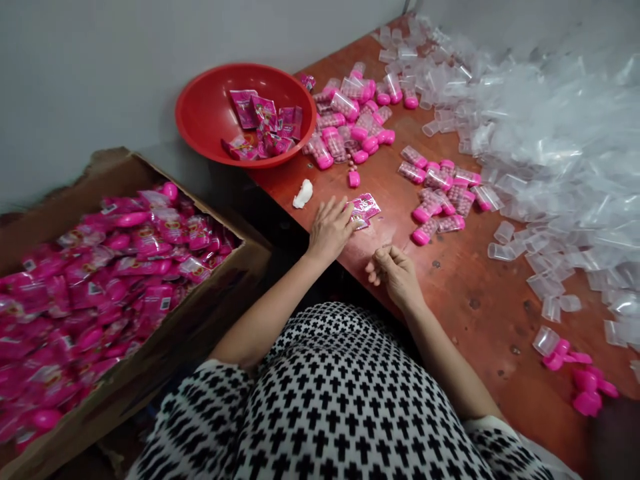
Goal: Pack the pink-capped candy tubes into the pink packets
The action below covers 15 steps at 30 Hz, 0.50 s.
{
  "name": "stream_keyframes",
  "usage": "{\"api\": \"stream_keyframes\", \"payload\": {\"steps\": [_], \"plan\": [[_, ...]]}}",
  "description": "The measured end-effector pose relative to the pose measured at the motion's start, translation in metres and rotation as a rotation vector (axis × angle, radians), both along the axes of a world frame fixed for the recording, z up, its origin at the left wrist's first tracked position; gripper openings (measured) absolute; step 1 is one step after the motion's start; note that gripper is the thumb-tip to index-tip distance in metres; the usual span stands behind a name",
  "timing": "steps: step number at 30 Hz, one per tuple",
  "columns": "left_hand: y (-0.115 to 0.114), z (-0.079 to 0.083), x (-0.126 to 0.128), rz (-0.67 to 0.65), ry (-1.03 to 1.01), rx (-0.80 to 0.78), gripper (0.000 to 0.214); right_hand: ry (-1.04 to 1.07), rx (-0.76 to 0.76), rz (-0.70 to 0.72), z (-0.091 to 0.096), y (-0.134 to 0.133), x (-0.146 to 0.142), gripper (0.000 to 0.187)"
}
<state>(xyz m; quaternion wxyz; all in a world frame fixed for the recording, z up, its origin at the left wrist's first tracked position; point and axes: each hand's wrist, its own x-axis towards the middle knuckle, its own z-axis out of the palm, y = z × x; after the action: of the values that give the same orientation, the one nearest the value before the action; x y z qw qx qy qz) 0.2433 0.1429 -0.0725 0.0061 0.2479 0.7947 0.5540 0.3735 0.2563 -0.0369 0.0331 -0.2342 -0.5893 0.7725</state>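
Note:
My left hand [330, 230] lies flat at the table's near edge, fingers stretched out, their tips over the edge of a small pink printed packet [366, 207]. The packet is flat on the wood, partly covered by those fingers. To the right, my right hand [395, 272] is just above the table edge with its fingers curled in and thumb against them. Whatever it may pinch is hidden. A crumpled white wad [303, 194] sits left of the packet. Just behind the packet is a loose pink cap [354, 179] with a few small beads near it.
A red bowl [200, 127] holding pink packets stands at the table's back left. Pink-capped tubes of beads [345, 105] lie in groups, another group [445, 193] farther right. Clear plastic cups [560, 133] are heaped at right. A cardboard box [200, 313] of pink packs stands at left.

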Motion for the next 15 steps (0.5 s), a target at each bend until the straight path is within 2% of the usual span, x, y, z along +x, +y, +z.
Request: {"api": "stream_keyframes", "payload": {"steps": [3, 6, 8, 11, 15], "plan": [[0.014, -0.012, -0.008, -0.011, 0.07, -0.134, 0.026, -0.019, 0.027, 0.026, 0.002, 0.008, 0.003, 0.034], [0.013, -0.018, -0.009, -0.014, 0.112, -0.149, 0.02, -0.019, 0.094, 0.061, 0.002, 0.017, -0.004, 0.033], [0.009, -0.019, -0.007, -0.012, 0.139, -0.138, 0.02, 0.01, 0.169, 0.033, 0.001, 0.022, -0.015, 0.031], [0.006, -0.013, 0.001, -0.025, 0.148, -0.065, 0.021, 0.116, 0.245, -0.069, -0.003, 0.026, -0.04, 0.029], [0.001, 0.005, 0.02, -0.033, 0.021, 0.095, 0.021, 0.174, 0.152, -0.085, -0.008, 0.025, -0.065, 0.035]]}}
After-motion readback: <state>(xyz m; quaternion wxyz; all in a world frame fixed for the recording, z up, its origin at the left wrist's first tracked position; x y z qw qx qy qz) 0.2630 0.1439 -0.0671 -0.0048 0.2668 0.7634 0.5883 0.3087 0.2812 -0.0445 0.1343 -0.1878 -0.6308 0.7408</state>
